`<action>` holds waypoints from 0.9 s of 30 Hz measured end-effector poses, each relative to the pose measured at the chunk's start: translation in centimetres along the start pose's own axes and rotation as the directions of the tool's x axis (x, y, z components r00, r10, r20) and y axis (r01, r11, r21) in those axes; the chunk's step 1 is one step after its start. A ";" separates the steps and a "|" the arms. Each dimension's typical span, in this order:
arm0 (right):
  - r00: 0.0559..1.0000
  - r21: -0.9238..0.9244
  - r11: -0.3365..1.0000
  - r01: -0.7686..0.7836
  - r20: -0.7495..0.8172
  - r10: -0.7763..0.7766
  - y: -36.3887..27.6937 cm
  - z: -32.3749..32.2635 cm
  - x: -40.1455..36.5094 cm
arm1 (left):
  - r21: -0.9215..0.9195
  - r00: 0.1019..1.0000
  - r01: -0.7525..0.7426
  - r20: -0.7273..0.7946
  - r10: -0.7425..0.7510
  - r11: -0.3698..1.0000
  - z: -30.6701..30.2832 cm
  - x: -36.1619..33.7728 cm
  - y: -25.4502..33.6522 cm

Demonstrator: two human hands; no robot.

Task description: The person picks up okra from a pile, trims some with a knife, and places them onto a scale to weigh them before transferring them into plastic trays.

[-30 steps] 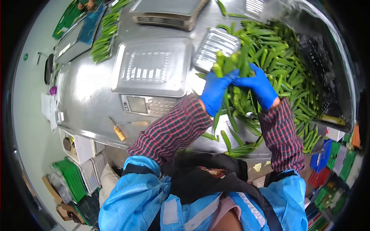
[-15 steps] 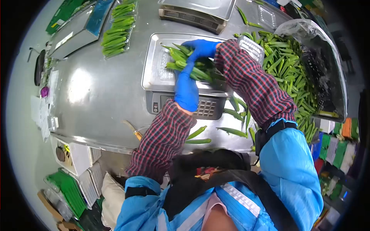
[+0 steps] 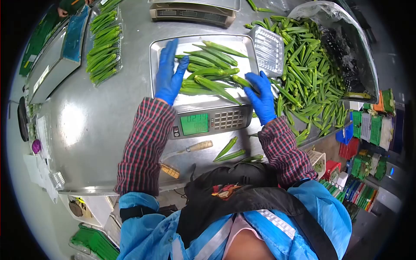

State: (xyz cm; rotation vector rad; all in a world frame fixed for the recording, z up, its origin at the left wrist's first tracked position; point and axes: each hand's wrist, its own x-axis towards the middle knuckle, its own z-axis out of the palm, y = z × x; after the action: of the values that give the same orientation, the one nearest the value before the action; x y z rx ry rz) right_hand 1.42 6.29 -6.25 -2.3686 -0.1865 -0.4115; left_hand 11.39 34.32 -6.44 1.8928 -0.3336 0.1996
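Loose okra pods [image 3: 208, 65] lie spread over the metal pan [image 3: 157, 93] of a digital scale. My left hand [image 3: 170, 78], in a blue glove, is open at the pan's left side, its fingers stretched away from me and its thumb beside the pods. At the right side, my gloved right hand [image 3: 263, 99] curls its thumb and fingers around an okra pod [image 3: 243, 81]. The scale's green display [image 3: 194, 124] is lit in front of the pan. A clear plastic tray [image 3: 267, 51] sits just right of the pan, next to the okra heap.
A large okra heap [image 3: 310, 69] spills from a plastic-lined container [image 3: 366, 56] on the right. Filled okra packs [image 3: 104, 47] line the left. Two wooden-handled tools, one a knife [image 3: 199, 146], lie near the front edge. Another scale [image 3: 193, 14] stands behind. Another person's hand [image 3: 63, 12] shows far left.
The bunched okra between my hands now lies spread on the pan. My hands have moved apart, left hand to the left, right hand to the right and nearer me. The display has come into view.
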 end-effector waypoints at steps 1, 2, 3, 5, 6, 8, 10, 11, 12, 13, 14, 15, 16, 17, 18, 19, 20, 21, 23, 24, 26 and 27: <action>0.999 -0.065 0.998 -0.028 0.039 0.030 -1.2 -0.2 0.5 | -0.005 1.000 -0.001 0.012 0.001 1.000 0.4 0.1 -0.3; 0.999 -0.162 0.986 -0.030 0.016 0.033 -0.8 -0.4 0.6 | 0.160 0.998 -0.039 0.060 0.029 0.986 0.7 0.1 -0.8; 0.999 -0.257 0.966 -0.034 -0.004 0.034 -0.3 -0.6 0.8 | 0.319 0.993 -0.082 0.111 0.048 0.944 1.0 0.2 -0.7; 0.990 -0.105 0.986 -0.131 -0.057 0.125 0.1 -1.4 1.4 | 0.346 0.989 -0.127 0.110 0.094 0.930 0.8 -0.2 -0.5; 0.972 0.056 0.975 -0.213 -0.089 0.218 0.0 -1.8 1.9 | 0.389 0.983 -0.166 0.136 0.122 0.906 0.7 -0.6 0.0; 0.975 0.134 0.976 -0.173 -0.114 0.189 -0.8 -2.2 3.3 | 0.366 0.968 -0.228 0.182 0.171 0.902 0.3 -1.1 1.1; 0.991 0.127 0.991 -0.042 -0.120 0.058 -2.3 -2.2 5.5 | 0.349 0.965 -0.227 0.206 0.161 0.909 0.3 -1.4 1.5; 0.992 0.028 0.993 0.111 -0.071 -0.109 -3.6 -1.7 6.8 | 0.332 0.961 -0.227 0.231 0.154 0.915 0.3 -1.6 1.8; 0.992 0.076 0.990 0.117 0.039 -0.121 -4.5 -0.5 7.6 | 0.333 0.959 -0.232 0.237 0.157 0.914 0.4 -1.8 2.1; 0.959 0.034 0.965 0.258 0.114 -0.261 -4.6 1.2 8.6 | 0.297 0.964 -0.233 0.197 0.179 0.926 0.5 -2.0 2.5; 0.928 0.062 0.939 0.338 0.145 -0.344 -5.4 2.3 9.1 | 0.261 0.967 -0.237 0.156 0.201 0.936 0.5 -2.0 2.8; 0.889 0.091 0.906 0.414 0.173 -0.424 -5.7 2.9 9.6 | 0.261 0.965 -0.246 0.162 0.208 0.934 0.4 -1.9 3.1; 0.937 0.172 0.933 0.318 0.090 -0.336 -5.0 3.2 10.2 | 0.256 0.962 -0.261 0.144 0.231 0.931 0.2 -1.7 3.3; 0.971 0.262 0.939 0.221 0.027 -0.236 -4.0 3.4 10.9 | 0.251 0.962 -0.267 0.122 0.243 0.931 0.0 -1.7 3.5; 0.995 0.230 0.971 0.067 0.058 -0.082 -3.1 2.5 11.9 | 0.271 0.951 -0.281 0.208 0.229 0.921 -0.4 -1.4 3.5; 0.990 0.054 0.989 0.137 0.019 -0.138 -0.1 3.0 12.9 | 0.269 0.953 -0.272 0.212 0.218 0.924 -0.3 -1.4 2.8; 0.984 0.046 0.999 0.003 0.177 -0.011 1.4 3.3 13.4 | 0.268 0.934 -0.312 0.261 0.243 0.911 0.1 -1.1 1.8; 0.939 0.017 0.992 -0.123 0.326 0.111 1.6 3.3 13.9 | 0.267 0.913 -0.355 0.305 0.270 0.896 0.3 -0.8 1.7; 0.921 0.021 0.989 -0.143 0.368 0.125 2.1 2.9 14.3 | 0.248 0.931 -0.318 0.265 0.251 0.915 0.2 -0.7 1.7; 0.898 0.025 0.985 -0.171 0.414 0.145 2.0 2.7 14.2 | 0.213 0.942 -0.297 0.227 0.248 0.931 0.0 -0.8 1.6; 0.936 -0.019 0.991 -0.132 0.327 0.130 2.3 2.3 13.4 | 0.160 0.957 -0.269 0.157 0.245 0.950 -1.0 -1.2 1.4; 0.956 -0.003 0.995 -0.100 0.277 0.097 2.5 2.0 12.9 | 0.146 0.970 -0.228 0.114 0.213 0.963 -1.7 -1.5 1.5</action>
State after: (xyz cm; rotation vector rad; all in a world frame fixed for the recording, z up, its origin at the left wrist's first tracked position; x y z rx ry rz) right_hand 14.62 6.05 -4.72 -2.4053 -0.1976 -0.0294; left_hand 9.54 35.65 -5.00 2.0244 -0.6127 0.2914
